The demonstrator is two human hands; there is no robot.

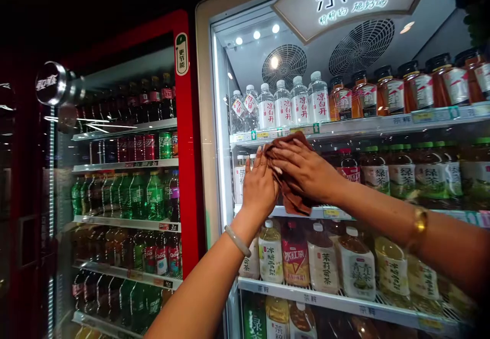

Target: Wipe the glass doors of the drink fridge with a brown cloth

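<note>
A brown cloth [296, 201] lies bunched against the glass door [245, 61] of the lit drinks fridge. My right hand [310, 168] holds it there from the right, fingers laid over the folds. Just left of the cloth, my left hand [260, 188] is raised with its fingers stretched out against the glass. Its fingertips come close to the cloth's edge; whether they touch it I cannot tell. Behind the glass stand clear water bottles [283, 105] on the upper shelf. Both palms are hidden.
To the left stands a red-framed fridge [188, 140] with cans and green bottles [137, 190]. A beige door frame [206, 124] separates it from the lit fridge. Bottled teas [325, 265] fill a lower shelf. A lit sign [352, 2] hangs at the top.
</note>
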